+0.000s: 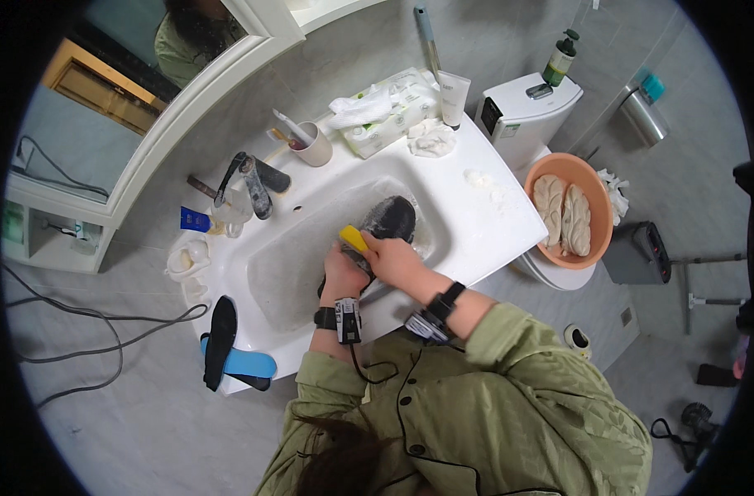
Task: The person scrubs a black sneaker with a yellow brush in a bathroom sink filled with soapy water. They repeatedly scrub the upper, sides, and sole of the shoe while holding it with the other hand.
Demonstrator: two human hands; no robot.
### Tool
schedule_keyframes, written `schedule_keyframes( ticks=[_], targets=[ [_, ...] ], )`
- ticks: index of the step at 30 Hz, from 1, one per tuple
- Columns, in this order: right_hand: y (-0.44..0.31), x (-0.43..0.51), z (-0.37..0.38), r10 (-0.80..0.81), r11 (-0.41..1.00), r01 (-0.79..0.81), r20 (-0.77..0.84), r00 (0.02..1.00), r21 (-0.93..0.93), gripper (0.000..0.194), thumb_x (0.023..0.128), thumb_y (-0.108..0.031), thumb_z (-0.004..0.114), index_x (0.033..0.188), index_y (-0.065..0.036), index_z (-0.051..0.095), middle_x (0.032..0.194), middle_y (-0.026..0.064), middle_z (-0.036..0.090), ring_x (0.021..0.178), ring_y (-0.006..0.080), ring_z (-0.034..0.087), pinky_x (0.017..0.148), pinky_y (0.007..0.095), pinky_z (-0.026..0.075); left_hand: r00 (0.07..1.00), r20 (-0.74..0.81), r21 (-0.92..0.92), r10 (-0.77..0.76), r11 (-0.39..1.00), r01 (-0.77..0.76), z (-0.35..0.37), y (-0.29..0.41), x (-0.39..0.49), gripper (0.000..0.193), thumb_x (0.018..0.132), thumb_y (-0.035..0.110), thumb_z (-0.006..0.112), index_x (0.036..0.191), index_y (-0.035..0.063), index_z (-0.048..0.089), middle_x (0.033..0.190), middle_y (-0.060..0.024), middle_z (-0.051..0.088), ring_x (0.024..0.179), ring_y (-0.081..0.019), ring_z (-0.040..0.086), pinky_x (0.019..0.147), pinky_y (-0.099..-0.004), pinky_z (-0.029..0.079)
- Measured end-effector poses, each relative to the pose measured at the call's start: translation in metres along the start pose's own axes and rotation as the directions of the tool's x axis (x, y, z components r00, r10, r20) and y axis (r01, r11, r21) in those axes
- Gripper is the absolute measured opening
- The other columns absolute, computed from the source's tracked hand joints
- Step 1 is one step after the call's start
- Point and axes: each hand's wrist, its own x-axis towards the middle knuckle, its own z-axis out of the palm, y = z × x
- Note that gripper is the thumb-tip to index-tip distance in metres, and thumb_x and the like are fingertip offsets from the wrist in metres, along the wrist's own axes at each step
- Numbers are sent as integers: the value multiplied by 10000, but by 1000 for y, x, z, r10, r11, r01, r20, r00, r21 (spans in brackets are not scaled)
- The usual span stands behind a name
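A dark wet shoe (pixel 391 217) with pale foam on it lies in the white washbasin (pixel 442 204). My left hand (pixel 344 273) grips the shoe at its nearer part. In my right hand (pixel 392 259) is a yellow-handled brush (pixel 354 237), held against the shoe; its bristles are hidden. Cloudy water (pixel 284 273) stands in the basin. At the basin's left front corner, a black insole (pixel 220 338) lies across a blue insole (pixel 251 363).
A faucet (pixel 256 186), a cup with toothbrushes (pixel 313 146), a tissue pack (pixel 392 111) and an upright tube (pixel 453 99) line the back rim. To the right, an orange basin (pixel 569 260) holding pale shoes rests on the toilet. Black cables (pixel 113 317) hang at the left.
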Motion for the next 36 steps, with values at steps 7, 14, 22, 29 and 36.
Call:
schedule_keyframes(
  ticks=[7,14,22,29,36],
  targets=[
    [21,-2,28,-8,1000,9,-41,999,29,438,889,-235,541,1316,-134,530,746,227,632,683,408,620,626,486,499,997,-74,-172,-35,985,21,0,12,-2,535,1024,381,196,1323,-3,419,1333,-175,506,1235,-323,483,1058,-484,342],
    [4,-7,14,-10,999,8,36,999,43,458,895,-241,529,1327,-95,498,750,224,640,691,422,618,628,508,499,999,-28,-109,-28,994,24,4,16,-8,587,1014,438,209,1333,-3,429,1342,-182,496,1241,-341,473,1078,-474,332],
    [1,6,4,-39,998,42,-61,997,46,448,884,-234,543,1322,-139,520,735,225,626,679,416,613,602,495,493,1000,-20,-77,-7,997,5,1,3,-10,521,1026,409,246,1291,14,459,1307,-148,523,1199,-299,508,1052,-449,378],
    [12,5,10,-113,986,104,-63,992,-134,461,891,-245,535,1333,-120,491,721,183,646,673,377,636,590,493,503,995,74,-1,71,997,-71,0,-9,-16,611,1014,501,215,1332,29,438,1338,-128,513,1203,-287,511,1054,-441,383],
    [0,-4,-1,-46,990,65,147,988,-128,440,887,-233,533,1312,-122,508,741,194,654,695,388,641,629,506,510,998,60,22,-15,1000,14,-4,3,-45,662,995,558,176,1359,62,420,1343,-141,509,1231,-296,498,1057,-451,382]
  ],
)
